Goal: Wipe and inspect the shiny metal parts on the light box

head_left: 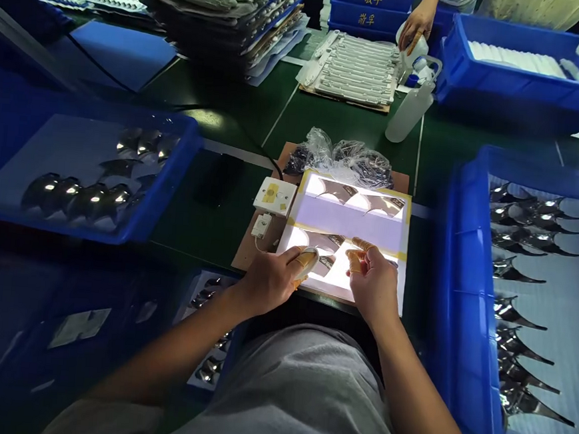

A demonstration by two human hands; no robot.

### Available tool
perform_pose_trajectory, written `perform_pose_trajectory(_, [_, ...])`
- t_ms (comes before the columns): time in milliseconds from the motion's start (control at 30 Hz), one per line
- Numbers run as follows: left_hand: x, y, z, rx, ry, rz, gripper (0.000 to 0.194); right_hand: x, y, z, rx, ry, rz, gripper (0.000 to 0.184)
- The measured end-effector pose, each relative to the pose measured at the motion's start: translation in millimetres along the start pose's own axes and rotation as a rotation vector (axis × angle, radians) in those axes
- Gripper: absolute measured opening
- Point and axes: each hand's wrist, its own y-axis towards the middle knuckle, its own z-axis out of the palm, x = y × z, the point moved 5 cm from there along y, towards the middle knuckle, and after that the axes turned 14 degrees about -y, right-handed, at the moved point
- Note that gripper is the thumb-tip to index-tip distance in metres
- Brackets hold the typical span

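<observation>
My left hand (269, 282) is closed around a small, pale, glossy curved piece (308, 263), with orange covers on the fingers. It is over the lower left of a lit panel (350, 215) edged with yellow tape. My right hand (375, 280), also wearing orange finger covers, is over the panel's lower right. Its thumb and index finger are bent and slightly apart, and I see nothing between them. Dark curved shapes with lettering (378, 204) show on the panel's upper part. Similar shapes lie near my left fingertips, partly covered by the hand.
Shiny curved metal parts lie in a left blue tray (195, 136) and a right blue bin (457, 290). Clear plastic bags (344, 156) and a white switch box (274, 196) border the panel. Farther back are a spray bottle (410, 113), stacked trays (219, 17) and another person's hand (419, 23).
</observation>
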Motion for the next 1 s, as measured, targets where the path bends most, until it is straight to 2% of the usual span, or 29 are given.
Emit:
perform_pose_trajectory(133, [10, 6, -12.0, -0.160, -0.044, -0.049, 0.057, -1, -16, -6, 0.043, 0.127, 0.037, 0.037])
perform_pose_trajectory(200, [18, 15, -14.3, -0.170, -0.055, -0.084, 0.054, 3, -23, 0, 0.097, 0.192, 0.052, 0.042])
perform_pose_trajectory(300, [26, 34, -8.7, -0.064, -0.061, -0.124, 0.052, 11, -30, 15, 0.155, 0.237, 0.056, 0.052])
perform_pose_trajectory(467, [30, 58, 4.8, 0.160, -0.002, -0.121, 0.059, 15, -29, 35, 0.177, 0.266, 0.045, 0.061])
perform_pose_trajectory(667, [29, 53, -0.2, 0.199, 0.029, -0.098, 0.053, 4, -32, 32, 0.223, 0.401, 0.064, 0.060])
perform_pose_trajectory(800, [29, 44, -3.3, 0.146, -0.016, -0.087, 0.055, -2, -34, 31, 0.247, 0.382, 0.068, 0.059])
perform_pose_trajectory(1000, [33, 32, -15.3, -0.044, -0.098, -0.137, 0.059, -4, -41, 23, 0.238, 0.407, 0.097, 0.061])
